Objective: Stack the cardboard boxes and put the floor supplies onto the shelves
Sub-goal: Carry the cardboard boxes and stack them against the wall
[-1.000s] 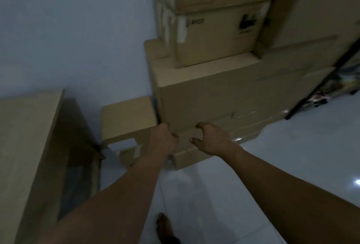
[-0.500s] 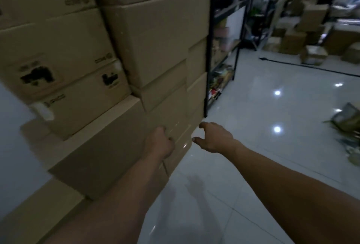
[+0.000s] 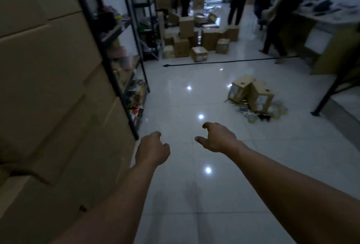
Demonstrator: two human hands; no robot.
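A tall stack of large cardboard boxes (image 3: 48, 91) fills the left side. Both my arms reach out over the white tiled floor. My left hand (image 3: 153, 150) hangs just right of the stack with loosely curled fingers and holds nothing. My right hand (image 3: 216, 138) is beside it, fingers loosely bent, also empty. Two small cardboard boxes (image 3: 251, 93) lie tipped on the floor ahead to the right, with scattered floor supplies (image 3: 261, 114) around them. A black metal shelf unit (image 3: 124, 52) with mixed goods stands behind the stack.
More cardboard boxes (image 3: 194, 39) are piled at the far end of the room. Several people (image 3: 276, 19) stand or sit near the back. A table (image 3: 331, 27) with black legs is on the right. A black cable (image 3: 224, 62) crosses the floor.
The view has swung right, from the box stack to the open room. Both hands have come off the boxes and now hang free above the floor.
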